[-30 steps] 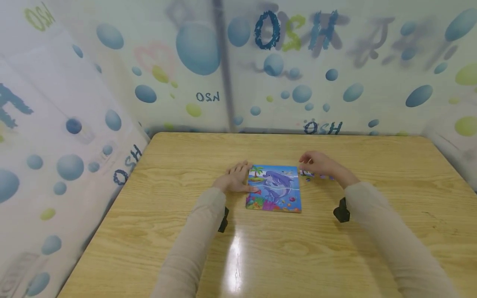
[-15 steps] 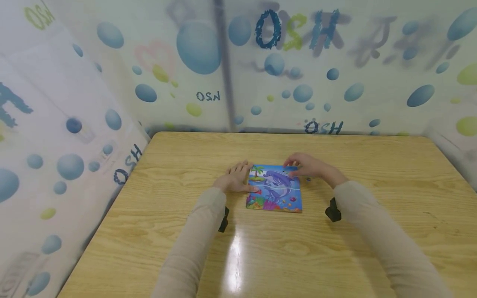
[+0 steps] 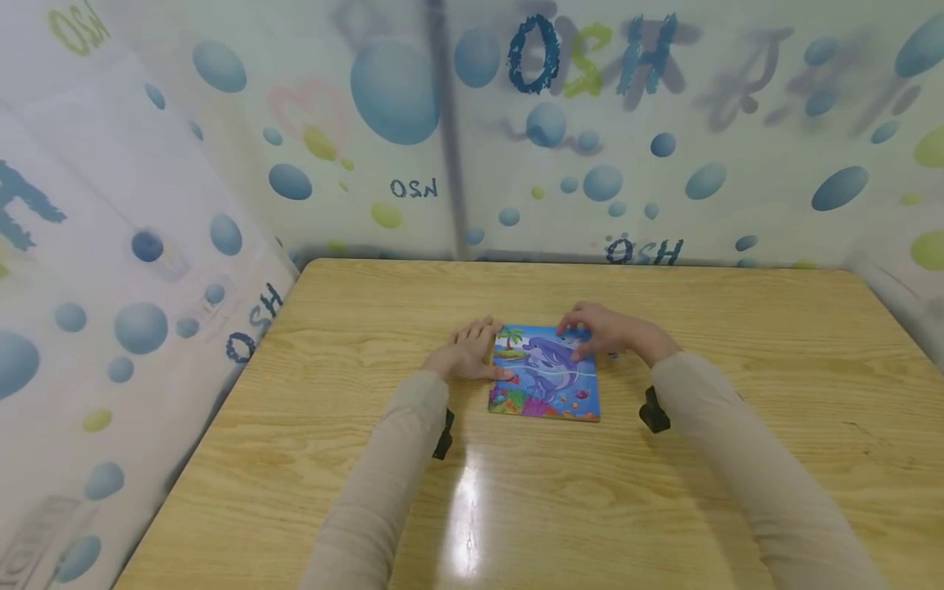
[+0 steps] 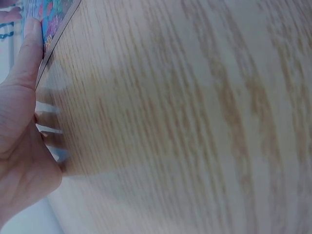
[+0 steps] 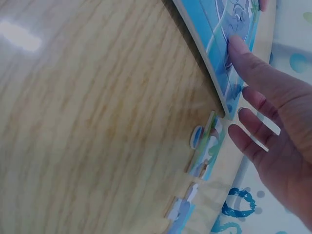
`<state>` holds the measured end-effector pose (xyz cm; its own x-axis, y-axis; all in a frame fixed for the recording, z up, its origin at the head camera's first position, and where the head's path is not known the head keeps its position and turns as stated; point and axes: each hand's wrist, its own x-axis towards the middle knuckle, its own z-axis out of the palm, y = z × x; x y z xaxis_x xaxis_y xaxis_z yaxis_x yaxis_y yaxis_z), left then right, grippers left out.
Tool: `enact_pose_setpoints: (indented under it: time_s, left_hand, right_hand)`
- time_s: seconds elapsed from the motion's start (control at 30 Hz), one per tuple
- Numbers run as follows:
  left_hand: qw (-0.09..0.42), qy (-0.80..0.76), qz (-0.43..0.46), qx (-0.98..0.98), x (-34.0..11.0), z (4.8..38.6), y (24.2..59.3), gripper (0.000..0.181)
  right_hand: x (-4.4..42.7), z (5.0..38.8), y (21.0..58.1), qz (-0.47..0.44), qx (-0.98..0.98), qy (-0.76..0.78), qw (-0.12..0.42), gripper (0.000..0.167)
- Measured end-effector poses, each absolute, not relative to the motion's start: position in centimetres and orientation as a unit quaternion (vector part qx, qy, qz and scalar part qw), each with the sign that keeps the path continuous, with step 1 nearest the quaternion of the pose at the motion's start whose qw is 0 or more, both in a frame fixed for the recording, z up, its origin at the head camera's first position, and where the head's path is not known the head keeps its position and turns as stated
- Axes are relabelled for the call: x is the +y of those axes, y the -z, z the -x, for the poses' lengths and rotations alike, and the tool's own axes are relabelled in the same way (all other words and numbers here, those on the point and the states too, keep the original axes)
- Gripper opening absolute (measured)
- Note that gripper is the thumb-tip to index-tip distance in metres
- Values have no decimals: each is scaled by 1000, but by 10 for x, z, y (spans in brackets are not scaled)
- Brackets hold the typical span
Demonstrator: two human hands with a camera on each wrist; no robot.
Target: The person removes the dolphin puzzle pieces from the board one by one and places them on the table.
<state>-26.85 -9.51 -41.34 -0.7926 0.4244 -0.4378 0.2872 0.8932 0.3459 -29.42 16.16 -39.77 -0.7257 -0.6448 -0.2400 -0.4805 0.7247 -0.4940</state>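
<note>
A square picture puzzle (image 3: 546, 385) of dolphins, a palm tree and coral lies flat on the table. Along its left edge my left hand (image 3: 465, 352) rests with spread fingers, and the thumb lies on the picture. In the left wrist view that thumb (image 4: 31, 46) reaches straight onto a corner of the puzzle. My right hand (image 3: 605, 329) is over the upper right corner, thumb and forefinger apart. The right wrist view shows its thumb (image 5: 243, 56) touching the picture, with the other fingers loosely bent beyond the edge. I see nothing held between them.
Loose puzzle pieces (image 5: 207, 151) lie beside the board's right corner, mostly hidden by the right hand in the head view. More pieces (image 5: 181, 214) lie farther along. The wooden table (image 3: 369, 328) ends at a wall covering (image 3: 332, 164) with printed bubbles.
My right hand has moved left from the loose pieces onto the upper right corner of the puzzle, its thumb now on the picture. My left hand has stayed in place.
</note>
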Motion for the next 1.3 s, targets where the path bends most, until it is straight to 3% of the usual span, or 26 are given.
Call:
enact_pose_setpoints:
  time_s: [0.67, 1.3]
  left_hand:
    - [265, -118, -190, 938, -95, 268, 410, 93]
    - [261, -120, -187, 940, -95, 267, 412, 93]
  right_hand:
    - [143, 305, 382, 342, 909, 63, 232, 42]
    - [131, 305, 378, 315, 915, 14, 252, 37]
